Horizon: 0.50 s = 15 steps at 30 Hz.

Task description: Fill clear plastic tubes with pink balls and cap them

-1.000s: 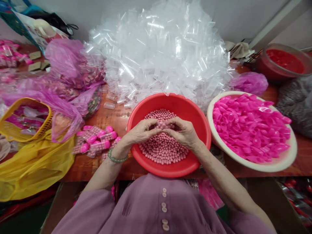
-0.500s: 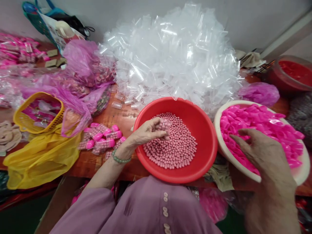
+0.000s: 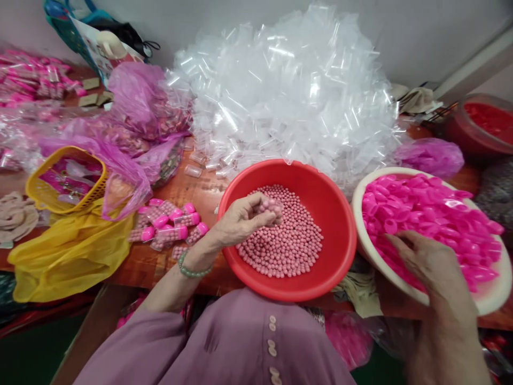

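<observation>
My left hand [image 3: 254, 216], a green bead bracelet at its wrist, is closed around a small clear tube [image 3: 276, 206] filled with pink beads. It is above the red basin [image 3: 339, 230], where a heap of loose pink beads [image 3: 280, 251] lies. Over on the right, my right hand [image 3: 430, 262] reaches into a white bowl [image 3: 495, 299] of bright pink plastic caps [image 3: 425, 208]. Its fingers are slightly bent and apart, touching the caps at the bowl's left side, and nothing shows between them. The fingertips are partly hidden.
Behind the basin rises a big pile of clear empty tubes [image 3: 288, 91]. Several bead-filled tubes with pink caps [image 3: 170, 224] lie left of it. Farther left are a yellow basket [image 3: 36, 187], a yellow bag [image 3: 72, 256] and purple bags [image 3: 136, 91]. A red tub [image 3: 452, 128] stands far right.
My right hand has lowered and moved slightly left, into the caps. My left hand has turned a little over the basin, still holding the bead-filled tube.
</observation>
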Available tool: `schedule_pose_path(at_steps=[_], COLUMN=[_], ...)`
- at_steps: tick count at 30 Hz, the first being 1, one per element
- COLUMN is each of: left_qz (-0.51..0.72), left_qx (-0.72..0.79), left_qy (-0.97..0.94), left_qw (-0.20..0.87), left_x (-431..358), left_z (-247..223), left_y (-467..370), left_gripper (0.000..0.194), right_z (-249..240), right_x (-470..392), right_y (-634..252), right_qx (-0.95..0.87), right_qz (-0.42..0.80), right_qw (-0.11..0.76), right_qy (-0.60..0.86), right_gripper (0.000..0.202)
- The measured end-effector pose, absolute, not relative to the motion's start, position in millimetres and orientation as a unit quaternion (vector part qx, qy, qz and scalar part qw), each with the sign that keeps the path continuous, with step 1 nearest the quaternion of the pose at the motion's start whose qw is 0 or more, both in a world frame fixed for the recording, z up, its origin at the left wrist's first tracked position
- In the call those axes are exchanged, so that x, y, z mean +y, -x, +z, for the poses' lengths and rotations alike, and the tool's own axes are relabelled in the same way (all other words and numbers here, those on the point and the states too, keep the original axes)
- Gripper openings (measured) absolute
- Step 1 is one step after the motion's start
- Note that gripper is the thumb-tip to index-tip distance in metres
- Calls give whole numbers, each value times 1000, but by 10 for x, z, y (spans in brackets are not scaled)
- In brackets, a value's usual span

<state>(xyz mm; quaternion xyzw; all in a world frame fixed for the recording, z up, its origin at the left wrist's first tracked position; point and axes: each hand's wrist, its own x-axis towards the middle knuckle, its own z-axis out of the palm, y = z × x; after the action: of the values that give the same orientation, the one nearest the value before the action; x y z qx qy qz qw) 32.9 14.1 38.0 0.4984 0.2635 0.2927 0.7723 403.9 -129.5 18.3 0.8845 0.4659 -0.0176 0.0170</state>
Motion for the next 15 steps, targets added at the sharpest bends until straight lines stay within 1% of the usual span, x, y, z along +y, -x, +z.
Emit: schedule_pose_path(at_steps=[3,5,7,9,10,11,13,15], left_qz=[302,312,322,320,320,320,325,334], left_qx=[269,278,282,279,278,277,279,288], left_qy=[-477,-465,-463,-467,-467,-465,-452,-436], left_qw=[780,780,776,776,776,778,782,784], left_x=[117,113,115,116,114,110,96,80], left_z=[352,349,354,350,340,325,284,244], left_y=[-358,-375,-395,-422,-439,-456,-488,-506], left_gripper=[33,35,33,33,33,34,38,43], right_z=[390,522,600,616,606,589,547,508], right_x=[-1350,-1363,-1342,-1275,-1222,-1159,-1012,-867], right_y=[-3986,-3856,-3641,-3357,-3203,-3052,-2785,-2596], right_qx=[373,327,313,338,373,421,540,617], right_qz=[-22,-28,-49,-89,-129,-192,-321,-399], right_qw=[-99,-204,-328,-441,-464,-460,-421,-364], right_qy=[-922,-922,-890,-827,-793,-758,-654,-573], right_gripper=[16,16,16,20,20,17,14,14])
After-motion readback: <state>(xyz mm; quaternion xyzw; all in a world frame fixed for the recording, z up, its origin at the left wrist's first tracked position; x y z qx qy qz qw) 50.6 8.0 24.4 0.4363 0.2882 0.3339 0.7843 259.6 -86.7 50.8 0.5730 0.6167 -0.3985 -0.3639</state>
